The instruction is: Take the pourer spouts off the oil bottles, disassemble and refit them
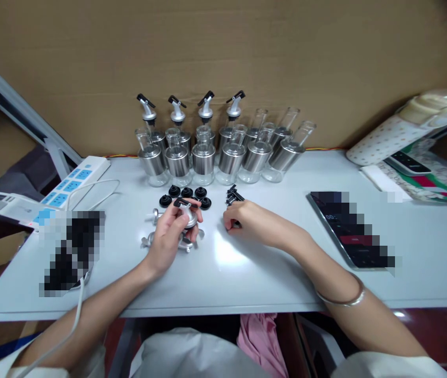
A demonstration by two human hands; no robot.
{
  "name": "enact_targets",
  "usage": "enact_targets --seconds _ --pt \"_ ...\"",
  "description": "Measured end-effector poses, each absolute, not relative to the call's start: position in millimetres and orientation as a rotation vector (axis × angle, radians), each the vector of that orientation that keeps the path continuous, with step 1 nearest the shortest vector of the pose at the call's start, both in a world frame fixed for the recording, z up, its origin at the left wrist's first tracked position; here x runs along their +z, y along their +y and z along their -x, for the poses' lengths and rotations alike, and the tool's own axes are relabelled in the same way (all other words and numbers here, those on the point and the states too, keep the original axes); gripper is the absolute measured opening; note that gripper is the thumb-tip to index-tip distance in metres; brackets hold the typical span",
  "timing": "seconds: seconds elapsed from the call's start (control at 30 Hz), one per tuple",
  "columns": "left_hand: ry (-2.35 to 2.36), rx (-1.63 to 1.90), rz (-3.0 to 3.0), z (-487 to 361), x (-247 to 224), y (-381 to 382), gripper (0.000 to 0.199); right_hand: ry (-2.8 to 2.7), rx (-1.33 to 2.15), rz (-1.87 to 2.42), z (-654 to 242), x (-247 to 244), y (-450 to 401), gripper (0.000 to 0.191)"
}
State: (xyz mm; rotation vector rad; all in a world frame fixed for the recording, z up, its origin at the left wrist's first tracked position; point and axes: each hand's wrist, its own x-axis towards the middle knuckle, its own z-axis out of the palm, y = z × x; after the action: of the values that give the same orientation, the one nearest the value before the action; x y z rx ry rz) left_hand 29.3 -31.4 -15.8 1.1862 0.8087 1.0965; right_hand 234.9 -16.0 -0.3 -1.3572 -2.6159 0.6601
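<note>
Two hands work above the table [247,283]: left hand [170,239] fingers pinch a pourer cap [187,212]; right hand [247,219] closes on black levers [234,196]. Loose parts may roll if nudged.

Beyond the left hand [170,233] and the right hand [247,220], bottles [203,157] stand in rows against a cardboard wall [247,52], and the four at the back are capped. Well left of the left hand lies a power strip [77,178]. A white cable [74,320] runs from there off the table's [223,283] near edge, past a blurred dark object [69,252]. Right of the right hand lies a dark tablet [349,231], with a dotted pouch [396,131] farther right. Pink cloth [258,336] shows below the table edge.
</note>
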Motion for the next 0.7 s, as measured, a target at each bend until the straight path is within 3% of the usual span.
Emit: enact_targets --seconds 0.23,0.47,0.7 --pt "0.801 0.913 -1.288 -24.4 -17.0 -30.8 0.024 -2.535 0.573 1.198 -249.2 9.7 -16.1 0.006" --pt "0.663 0.789 -1.130 -29.2 -11.5 -30.7 0.036 -2.277 0.104 0.773 -234.7 11.1 -26.2 0.031" --pt "0.570 0.643 -0.961 -29.7 -6.4 -36.9 0.040 -2.246 -0.393 0.638 -218.3 -0.2 -34.5 0.028"
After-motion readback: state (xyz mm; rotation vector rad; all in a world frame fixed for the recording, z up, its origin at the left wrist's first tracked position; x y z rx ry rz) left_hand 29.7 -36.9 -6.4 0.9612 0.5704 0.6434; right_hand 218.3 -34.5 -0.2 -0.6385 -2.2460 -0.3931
